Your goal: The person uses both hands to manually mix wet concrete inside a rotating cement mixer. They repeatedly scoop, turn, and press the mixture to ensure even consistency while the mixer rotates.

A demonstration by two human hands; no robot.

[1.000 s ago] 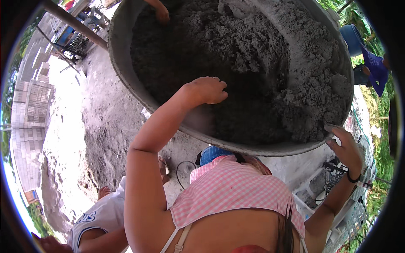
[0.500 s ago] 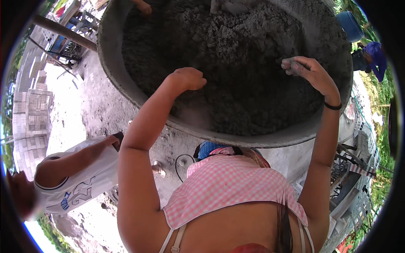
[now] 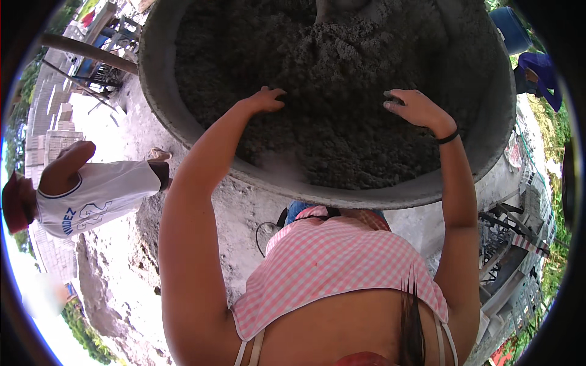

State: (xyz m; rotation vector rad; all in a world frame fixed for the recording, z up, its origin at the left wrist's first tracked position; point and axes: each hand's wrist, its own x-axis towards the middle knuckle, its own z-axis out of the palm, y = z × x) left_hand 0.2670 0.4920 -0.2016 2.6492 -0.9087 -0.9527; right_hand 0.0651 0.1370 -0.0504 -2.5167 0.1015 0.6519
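Both arms reach over the rim of a wide, round metal mixing pan [image 3: 160,91] filled with dark grey, crumbly mix [image 3: 342,134]. Above the left part of the mix is my left hand [image 3: 266,99], its fingers loosely bent and apart, with nothing visible in them. Across from it, my right hand [image 3: 418,110] is open, thumb and fingers apart, with grey residue on the fingertips and a dark band at the wrist. Whether either hand touches the mix is hard to tell. A grey-coated central part [image 3: 348,9] of the pan rises at the far side.
A person in a white sleeveless jersey [image 3: 101,192] stands at the left. Another person in purple-blue clothing [image 3: 540,79] is at the far right, beside a blue drum [image 3: 511,29]. Stacked blocks [image 3: 55,140] and a horizontal pole [image 3: 91,55] lie left; metal scraps [image 3: 513,244] lie right.
My right hand has moved left and my left hand slightly left and away, its fingers loosening. Another person's hand has gone from the pan's far left. The person in the jersey has moved left.
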